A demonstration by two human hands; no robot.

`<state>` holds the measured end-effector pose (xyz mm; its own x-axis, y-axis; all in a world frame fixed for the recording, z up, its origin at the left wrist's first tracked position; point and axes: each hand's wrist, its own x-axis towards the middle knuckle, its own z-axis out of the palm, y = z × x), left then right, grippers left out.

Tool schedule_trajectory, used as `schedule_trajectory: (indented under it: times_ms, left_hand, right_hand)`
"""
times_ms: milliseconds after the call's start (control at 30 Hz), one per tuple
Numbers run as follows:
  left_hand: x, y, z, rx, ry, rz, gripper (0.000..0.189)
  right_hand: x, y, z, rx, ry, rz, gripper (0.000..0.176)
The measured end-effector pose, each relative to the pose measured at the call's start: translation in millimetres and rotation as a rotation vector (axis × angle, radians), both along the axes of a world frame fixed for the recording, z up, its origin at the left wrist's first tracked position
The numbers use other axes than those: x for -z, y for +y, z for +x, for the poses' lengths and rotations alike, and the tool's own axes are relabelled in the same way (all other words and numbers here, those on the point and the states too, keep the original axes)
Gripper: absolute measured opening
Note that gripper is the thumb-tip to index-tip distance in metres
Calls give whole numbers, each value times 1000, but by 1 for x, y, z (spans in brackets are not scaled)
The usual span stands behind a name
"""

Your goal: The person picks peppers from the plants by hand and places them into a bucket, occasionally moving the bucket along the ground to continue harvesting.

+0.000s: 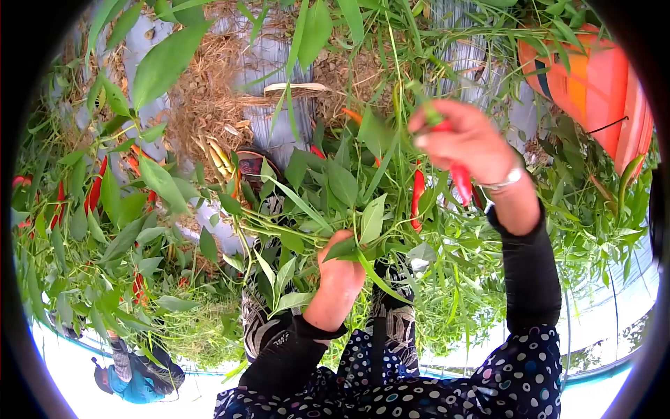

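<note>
My right hand (pixel 471 143) is raised on the right, its fingers closed round red chili peppers (pixel 461 183), one hanging below the palm; a green stem end shows at the fingertips. Lower and nearer the middle, my left hand (pixel 341 265) is wrapped round green stems of a pepper plant, partly hidden by leaves. Between the two hands a red chili (pixel 418 198) hangs on the plant. Leaves (pixel 342 183) spread above my left hand.
An orange container (pixel 593 87) stands at the upper right. Other red chilies (pixel 96 184) hang among leaves at the left. Dry straw (pixel 202 98) and grey sheeting (pixel 276 129) cover ground ahead. Another person (pixel 136 377) appears at the lower left.
</note>
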<state>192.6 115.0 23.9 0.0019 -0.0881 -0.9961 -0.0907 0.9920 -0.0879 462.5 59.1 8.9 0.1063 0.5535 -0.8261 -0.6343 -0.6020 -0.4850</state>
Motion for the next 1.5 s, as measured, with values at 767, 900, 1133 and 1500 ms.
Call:
schedule_trajectory:
  times_ms: [767, 900, 1133, 1500]
  left_hand:
    - [-16, 35, 25, 117, -504, 86, 14]
    - [-81, 27, 54, 145, -301, 240, 19]
    - [-76, 43, 27, 445, -86, 6, 16]
    - [-147, 150, 33, 1238, -160, 664, 13]
  right_hand:
    - [-10, -106, -103, 1320, 182, -149, 50]
    - [-93, -118, -125, 1049, 234, -90, 49]
    - [-205, -173, -151, 1095, 417, 228, 41]
    - [-298, -275, -169, 1119, 284, 80, 23]
